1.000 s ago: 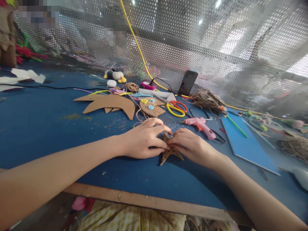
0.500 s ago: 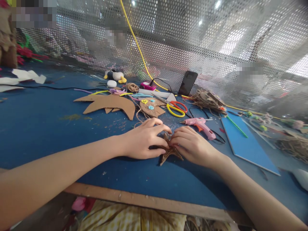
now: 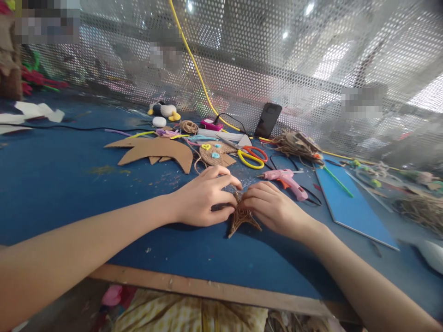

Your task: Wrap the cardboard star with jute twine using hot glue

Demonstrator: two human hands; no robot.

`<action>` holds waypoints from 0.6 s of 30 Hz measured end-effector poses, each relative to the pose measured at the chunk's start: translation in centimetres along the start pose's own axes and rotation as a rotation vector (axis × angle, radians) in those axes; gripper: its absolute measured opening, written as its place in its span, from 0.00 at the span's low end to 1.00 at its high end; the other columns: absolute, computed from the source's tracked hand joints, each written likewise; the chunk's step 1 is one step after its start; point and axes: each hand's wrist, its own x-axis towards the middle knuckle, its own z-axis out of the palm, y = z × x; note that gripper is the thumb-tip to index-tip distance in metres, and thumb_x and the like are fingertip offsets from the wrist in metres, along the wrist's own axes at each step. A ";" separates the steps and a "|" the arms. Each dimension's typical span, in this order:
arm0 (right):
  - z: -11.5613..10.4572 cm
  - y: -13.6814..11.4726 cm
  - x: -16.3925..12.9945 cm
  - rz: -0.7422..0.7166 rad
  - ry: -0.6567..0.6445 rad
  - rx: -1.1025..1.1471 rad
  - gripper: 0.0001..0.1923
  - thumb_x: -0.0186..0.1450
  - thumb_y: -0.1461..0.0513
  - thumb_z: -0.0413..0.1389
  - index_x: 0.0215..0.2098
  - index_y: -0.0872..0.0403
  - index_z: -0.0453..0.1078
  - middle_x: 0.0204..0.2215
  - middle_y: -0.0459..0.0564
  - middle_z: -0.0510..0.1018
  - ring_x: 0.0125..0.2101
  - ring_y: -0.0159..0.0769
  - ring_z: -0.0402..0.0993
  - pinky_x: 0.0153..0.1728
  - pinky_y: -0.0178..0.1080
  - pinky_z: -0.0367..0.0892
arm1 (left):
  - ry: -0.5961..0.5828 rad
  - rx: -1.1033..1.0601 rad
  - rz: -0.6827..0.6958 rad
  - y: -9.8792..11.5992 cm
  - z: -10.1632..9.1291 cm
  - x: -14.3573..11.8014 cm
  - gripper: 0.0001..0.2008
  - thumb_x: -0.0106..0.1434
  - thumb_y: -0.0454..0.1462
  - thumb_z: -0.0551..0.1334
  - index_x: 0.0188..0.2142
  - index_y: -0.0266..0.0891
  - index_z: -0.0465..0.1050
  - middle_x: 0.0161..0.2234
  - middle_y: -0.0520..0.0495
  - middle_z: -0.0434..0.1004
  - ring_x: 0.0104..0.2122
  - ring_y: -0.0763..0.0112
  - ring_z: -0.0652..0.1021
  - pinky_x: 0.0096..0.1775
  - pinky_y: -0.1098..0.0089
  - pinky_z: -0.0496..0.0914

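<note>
A small star wrapped in brown twine (image 3: 242, 220) lies on the blue tabletop in front of me, its coiled cord showing in the middle. My left hand (image 3: 207, 198) holds it from the left, with curved fingers at its edge and the index finger raised a little. From the right, the bent fingers of my right hand (image 3: 273, 207) press on its upper part and hide some points. Just beyond my right hand is a pink hot glue gun (image 3: 285, 180). Scissors with red and yellow handles (image 3: 252, 157) lie behind the hands.
Cardboard cutouts (image 3: 155, 150) and a twine-covered piece with yellow and blue trims (image 3: 214, 154) lie behind my left hand. A phone (image 3: 268, 120) leans on the perforated metal screen (image 3: 235, 64). Twine bundles (image 3: 297, 145) and a blue board (image 3: 353, 203) are on the right.
My right hand has shifted slightly left over the star, uncovering more of its coiled middle. The whole view has drifted a little; both hands stay at the star.
</note>
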 end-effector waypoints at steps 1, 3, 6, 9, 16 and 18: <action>0.0 0.1 0.0 0.012 0.018 0.010 0.11 0.73 0.69 0.48 0.47 0.55 0.71 0.44 0.55 0.78 0.45 0.39 0.71 0.47 0.45 0.69 | -0.002 0.012 -0.012 -0.1 0.1 0.0 0.08 0.67 0.35 0.61 0.39 0.41 0.81 0.54 0.44 0.75 0.55 0.53 0.66 0.59 0.53 0.65; -0.2 0.1 0.0 0.049 0.071 0.002 0.10 0.73 0.68 0.50 0.47 0.55 0.71 0.43 0.54 0.79 0.44 0.39 0.72 0.46 0.45 0.69 | -0.016 0.046 -0.039 -0.2 0.3 -0.1 0.11 0.66 0.33 0.60 0.44 0.39 0.80 0.55 0.42 0.74 0.56 0.52 0.66 0.59 0.51 0.64; -0.4 0.0 0.0 0.084 0.131 -0.020 0.04 0.71 0.65 0.55 0.40 0.54 0.73 0.36 0.52 0.79 0.39 0.39 0.72 0.43 0.46 0.69 | -0.053 0.081 -0.083 -0.5 0.5 -0.2 0.13 0.66 0.32 0.58 0.47 0.39 0.79 0.57 0.41 0.72 0.56 0.50 0.65 0.59 0.48 0.64; -0.5 -0.3 0.0 0.039 0.097 0.012 0.05 0.70 0.64 0.56 0.36 0.54 0.73 0.33 0.51 0.78 0.38 0.39 0.71 0.42 0.45 0.69 | -0.050 0.055 -0.133 -0.5 0.6 -0.1 0.13 0.67 0.32 0.57 0.46 0.40 0.79 0.56 0.42 0.72 0.56 0.51 0.65 0.60 0.48 0.64; -0.3 -0.5 0.3 0.008 0.140 -0.049 0.07 0.70 0.65 0.54 0.37 0.55 0.74 0.32 0.51 0.79 0.37 0.38 0.72 0.40 0.44 0.70 | -0.048 0.140 -0.127 -0.2 0.9 0.2 0.16 0.70 0.35 0.57 0.54 0.46 0.75 0.67 0.45 0.61 0.59 0.46 0.62 0.60 0.42 0.62; -0.4 -0.2 0.3 0.053 0.180 -0.109 0.06 0.70 0.66 0.54 0.37 0.54 0.74 0.31 0.51 0.79 0.35 0.38 0.72 0.41 0.45 0.71 | -0.085 0.150 -0.111 -0.2 1.1 0.1 0.15 0.71 0.36 0.57 0.54 0.47 0.76 0.68 0.46 0.59 0.58 0.46 0.62 0.60 0.41 0.62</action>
